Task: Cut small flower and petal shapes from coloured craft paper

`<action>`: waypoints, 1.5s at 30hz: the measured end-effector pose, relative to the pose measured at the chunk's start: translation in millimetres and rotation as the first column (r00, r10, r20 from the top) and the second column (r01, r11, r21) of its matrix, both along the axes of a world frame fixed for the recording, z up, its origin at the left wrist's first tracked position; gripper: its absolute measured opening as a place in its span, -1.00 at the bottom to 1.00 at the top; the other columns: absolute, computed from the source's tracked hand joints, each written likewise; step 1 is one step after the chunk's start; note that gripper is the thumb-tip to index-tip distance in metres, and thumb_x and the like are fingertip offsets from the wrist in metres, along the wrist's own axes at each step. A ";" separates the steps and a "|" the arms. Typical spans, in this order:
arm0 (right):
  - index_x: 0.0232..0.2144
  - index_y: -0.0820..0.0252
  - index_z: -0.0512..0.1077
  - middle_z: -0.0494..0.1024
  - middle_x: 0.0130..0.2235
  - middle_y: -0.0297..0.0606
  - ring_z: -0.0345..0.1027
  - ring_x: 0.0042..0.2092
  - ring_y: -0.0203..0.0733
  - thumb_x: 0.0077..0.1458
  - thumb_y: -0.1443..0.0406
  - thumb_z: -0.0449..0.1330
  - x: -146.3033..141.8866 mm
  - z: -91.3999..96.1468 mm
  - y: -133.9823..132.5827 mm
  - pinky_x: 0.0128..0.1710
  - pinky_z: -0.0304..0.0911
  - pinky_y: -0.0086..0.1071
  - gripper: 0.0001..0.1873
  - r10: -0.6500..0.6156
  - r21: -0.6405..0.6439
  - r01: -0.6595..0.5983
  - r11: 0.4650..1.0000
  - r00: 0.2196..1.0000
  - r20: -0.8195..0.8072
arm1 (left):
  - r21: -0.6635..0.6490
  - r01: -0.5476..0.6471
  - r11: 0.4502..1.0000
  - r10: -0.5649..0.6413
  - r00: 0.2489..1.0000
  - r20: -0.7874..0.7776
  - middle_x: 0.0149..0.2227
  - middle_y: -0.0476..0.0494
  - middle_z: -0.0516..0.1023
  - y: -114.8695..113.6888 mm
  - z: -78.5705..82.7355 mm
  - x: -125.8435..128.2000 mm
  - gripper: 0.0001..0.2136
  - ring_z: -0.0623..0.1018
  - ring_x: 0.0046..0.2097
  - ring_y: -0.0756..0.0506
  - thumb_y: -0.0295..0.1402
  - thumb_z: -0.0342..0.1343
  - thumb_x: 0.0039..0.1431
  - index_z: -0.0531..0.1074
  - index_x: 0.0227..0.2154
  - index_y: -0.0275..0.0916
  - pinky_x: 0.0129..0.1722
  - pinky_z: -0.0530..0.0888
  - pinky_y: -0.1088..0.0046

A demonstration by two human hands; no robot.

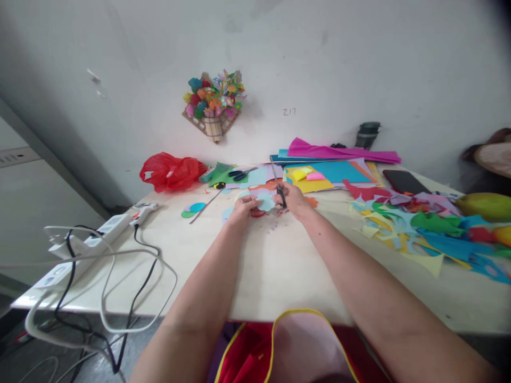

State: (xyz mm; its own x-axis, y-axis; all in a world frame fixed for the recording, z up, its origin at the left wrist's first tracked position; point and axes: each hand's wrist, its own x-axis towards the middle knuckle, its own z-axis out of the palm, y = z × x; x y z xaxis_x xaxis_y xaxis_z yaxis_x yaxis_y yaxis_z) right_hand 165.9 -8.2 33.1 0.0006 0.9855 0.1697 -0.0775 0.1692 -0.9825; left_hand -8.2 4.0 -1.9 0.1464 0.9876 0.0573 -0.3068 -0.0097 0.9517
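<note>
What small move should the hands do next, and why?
Perhaps the right hand should turn the scissors toward the pale blue paper, because they point away from it, while the left hand holds it by one side.

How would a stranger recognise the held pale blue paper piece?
On the white table, follow the bare left arm to the left hand. It holds the pale blue scalloped paper piece, whose wavy edge sets it apart from the straight-edged coloured paper sheets behind.

A small, reddish, seemingly handwritten "217" (289,112), or perhaps "Z17", on the pale wall (331,69).
</note>
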 end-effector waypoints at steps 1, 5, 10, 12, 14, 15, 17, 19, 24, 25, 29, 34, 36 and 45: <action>-0.39 0.13 0.37 0.38 -0.66 -0.56 0.28 -0.60 -0.35 -0.29 0.39 0.35 -0.2 -0.2 0.0 -0.57 0.21 -0.52 -0.67 0.001 0.002 -0.001 1.000 1.000 -0.003 | 0.004 0.004 1.000 -0.004 1.000 0.007 -0.55 -0.02 0.51 0.0 -0.4 -0.4 -0.60 0.54 -0.50 -0.03 -0.32 0.53 -0.39 0.39 -0.57 -0.27 -0.44 0.56 0.41; -0.38 0.15 0.38 0.41 -0.64 -0.54 0.31 -0.59 -0.34 -0.29 0.39 0.36 -1.4 -2.7 0.8 -0.56 0.23 -0.51 -0.66 0.005 0.007 -0.005 1.000 1.000 -0.016 | 0.013 -0.019 1.000 0.018 0.999 0.042 -0.55 -0.03 0.50 1.1 -0.9 -0.6 -0.58 0.54 -0.49 -0.03 -0.31 0.53 -0.45 0.37 -0.59 -0.27 -0.45 0.54 0.41; -0.36 0.15 0.39 0.41 -0.63 -0.54 0.34 -0.61 -0.35 -0.25 0.36 0.43 -3.2 -5.7 1.4 -0.59 0.23 -0.53 -0.64 0.023 -0.006 -0.023 1.000 0.999 -0.024 | 0.035 -0.054 0.998 0.051 0.995 0.089 -0.56 0.00 0.48 2.3 -1.9 0.1 -0.55 0.52 -0.50 0.00 -0.29 0.54 -0.47 0.34 -0.60 -0.26 -0.44 0.52 0.43; -0.36 0.15 0.39 0.41 -0.63 -0.55 0.36 -0.61 -0.35 -0.23 0.38 0.42 -3.9 -5.9 0.9 -0.58 0.24 -0.54 -0.65 0.034 -0.017 -0.035 0.999 0.998 -0.043 | 0.031 -0.057 0.998 0.054 0.994 0.100 -0.56 0.00 0.49 2.3 -1.9 0.3 -0.55 0.53 -0.49 -0.01 -0.30 0.53 -0.47 0.32 -0.60 -0.26 -0.43 0.52 0.42; -0.36 0.15 0.38 0.41 -0.62 -0.55 0.39 -0.61 -0.35 -0.20 0.41 0.41 -4.3 -5.7 0.2 -0.57 0.26 -0.55 -0.66 0.043 -0.027 -0.045 0.999 0.997 -0.061 | 0.028 -0.057 0.998 0.053 0.993 0.105 -0.56 0.01 0.49 2.2 -1.5 0.2 -0.55 0.53 -0.49 -0.01 -0.31 0.52 -0.45 0.30 -0.60 -0.25 -0.42 0.52 0.41; -0.36 0.15 0.37 0.41 -0.62 -0.56 0.40 -0.61 -0.35 -0.19 0.42 0.41 -4.3 -5.5 -0.2 -0.57 0.28 -0.55 -0.67 0.047 -0.030 -0.049 0.998 0.997 -0.065 | 0.029 -0.054 0.998 0.050 0.993 0.106 -0.56 0.01 0.48 2.1 -1.3 0.1 -0.55 0.52 -0.49 -0.01 -0.31 0.52 -0.44 0.29 -0.60 -0.25 -0.42 0.52 0.41; -0.35 0.15 0.38 0.42 -0.61 -0.55 0.42 -0.61 -0.33 -0.16 0.42 0.41 -4.0 -5.1 -0.9 -0.58 0.28 -0.55 -0.68 0.058 -0.038 -0.060 0.997 0.996 -0.064 | 0.033 -0.046 0.998 0.042 0.993 0.108 -0.57 0.02 0.47 2.1 -1.2 -0.2 -0.56 0.51 -0.50 0.00 -0.32 0.52 -0.42 0.30 -0.60 -0.26 -0.41 0.52 0.41; -0.35 0.15 0.39 0.43 -0.62 -0.54 0.43 -0.61 -0.32 -0.15 0.45 0.39 -3.5 -4.6 -1.5 -0.60 0.26 -0.56 -0.69 0.063 -0.050 -0.066 0.997 0.996 -0.069 | 0.031 -0.044 0.999 0.040 0.994 0.105 -0.57 0.02 0.47 2.5 -1.7 -0.5 -0.58 0.50 -0.51 0.02 -0.32 0.52 -0.38 0.32 -0.60 -0.27 -0.41 0.53 0.41; -0.36 0.17 0.40 0.46 -0.62 -0.52 0.43 -0.62 -0.32 -0.15 0.53 0.34 -1.9 -2.2 -2.9 -0.59 0.30 -0.55 -0.70 0.062 -0.074 -0.070 0.995 0.993 -0.102 | 0.035 -0.050 0.998 0.045 0.992 0.117 -0.57 0.01 0.48 3.2 -2.5 -0.2 -0.60 0.50 -0.51 0.02 -0.33 0.52 -0.37 0.35 -0.61 -0.27 -0.41 0.54 0.41; -0.36 0.17 0.40 0.47 -0.62 -0.51 0.42 -0.62 -0.33 -0.14 0.54 0.33 -1.3 -1.4 -3.5 -0.61 0.28 -0.56 -0.70 0.062 -0.079 -0.070 0.994 0.993 -0.102 | 0.041 -0.051 0.998 0.045 0.990 0.131 -0.57 0.00 0.49 3.0 -2.0 -0.2 -0.59 0.51 -0.51 0.02 -0.33 0.53 -0.39 0.35 -0.62 -0.27 -0.41 0.54 0.41; -0.34 0.17 0.39 0.47 -0.63 -0.49 0.36 -0.65 -0.34 -0.06 0.56 0.26 1.9 2.2 -5.5 -0.74 0.02 -0.60 -0.73 0.024 -0.113 -0.035 0.993 0.995 -0.093 | 0.061 -0.072 0.996 0.063 0.988 0.138 -0.57 -0.04 0.51 1.2 2.4 -1.9 -0.56 0.51 -0.52 -0.01 -0.27 0.58 -0.47 0.39 -0.63 -0.26 -0.43 0.52 0.38; -0.32 0.16 0.35 0.46 -0.64 -0.49 0.34 -0.66 -0.33 -0.01 0.53 0.30 4.1 2.9 -5.9 -0.76 -0.06 -0.59 -0.72 -0.037 -0.153 0.027 0.988 0.997 -0.066 | 0.102 -0.087 0.991 0.093 0.995 -0.047 -0.64 0.00 0.45 0.7 11.1 -10.8 -0.50 0.47 -0.56 0.01 -0.10 0.59 -0.52 0.41 -0.64 -0.27 -0.46 0.47 0.44; -0.33 0.15 0.33 0.46 -0.65 -0.49 0.34 -0.67 -0.32 -0.02 0.47 0.39 3.5 2.0 -5.3 -0.77 -0.06 -0.58 -0.69 -0.041 -0.159 0.033 0.987 0.998 -0.049 | 0.137 -0.092 0.986 0.106 0.989 -0.102 -0.61 -0.02 0.48 1.9 15.2 -16.4 -0.50 0.50 -0.53 0.00 -0.07 0.58 -0.46 0.43 -0.62 -0.27 -0.42 0.49 0.44; -0.40 0.11 0.30 0.48 -0.62 -0.42 0.33 -0.66 -0.30 0.00 0.35 0.43 6.9 -5.7 0.0 -0.70 0.18 -0.49 -0.68 -0.083 -0.179 0.084 0.980 0.996 0.013 | 0.145 -0.324 0.935 0.350 0.908 -0.231 -0.59 -0.04 0.46 8.5 29.7 -56.4 -0.58 0.48 -0.52 -0.01 -0.05 0.50 -0.22 0.49 -0.53 -0.28 -0.40 0.50 0.43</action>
State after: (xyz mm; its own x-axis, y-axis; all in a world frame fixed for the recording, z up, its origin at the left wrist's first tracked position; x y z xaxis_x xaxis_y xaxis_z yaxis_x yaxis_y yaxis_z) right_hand 172.8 -8.2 27.4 0.0833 0.9965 -0.0096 -0.0650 -0.0042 -0.9979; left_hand -64.5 12.5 27.8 -0.1714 0.9714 0.1642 -0.0211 -0.1702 0.9852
